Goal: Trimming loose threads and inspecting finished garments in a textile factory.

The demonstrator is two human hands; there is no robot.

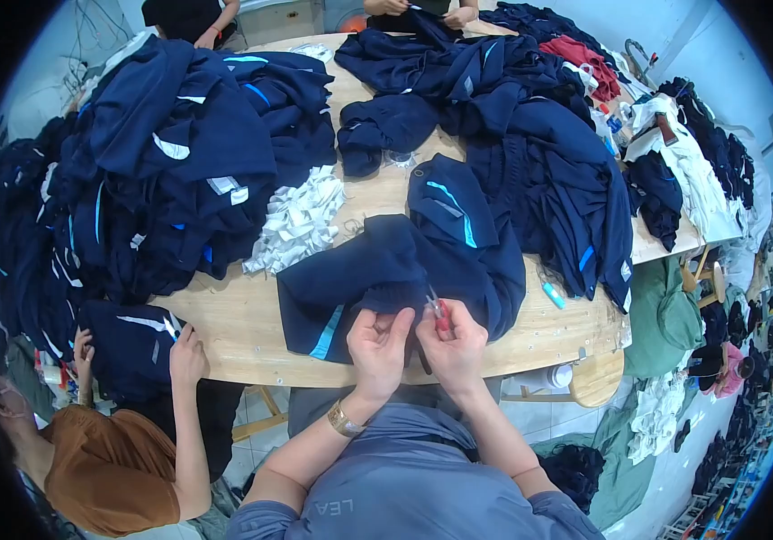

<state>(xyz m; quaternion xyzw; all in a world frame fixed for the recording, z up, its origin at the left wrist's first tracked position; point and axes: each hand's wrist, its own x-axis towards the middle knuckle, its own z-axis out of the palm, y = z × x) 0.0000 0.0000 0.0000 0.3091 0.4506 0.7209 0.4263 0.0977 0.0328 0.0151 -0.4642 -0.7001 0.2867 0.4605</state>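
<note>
A navy garment (pixel 350 270) with a light-blue stripe lies in front of me on the table. My left hand (pixel 379 349) is closed on its gathered, elastic-looking edge, thumb on top. In my right hand (pixel 455 342) is a pair of thread snips (pixel 440 311) with red handles. The blades point away from me and are right beside the gathered edge. I cannot tell whether they touch the cloth. Just beyond lies another navy piece (pixel 449 202) with a turquoise stripe, partly overlapping the garment.
Big heaps of navy garments cover the table's left (pixel 179 135) and right (pixel 548 171). White cloth scraps (pixel 301 220) lie in a pile between. A turquoise-capped tube (pixel 553 295) rests at right. A co-worker in brown (pixel 107 468) trims cloth at my left; other people's hands show across the table.
</note>
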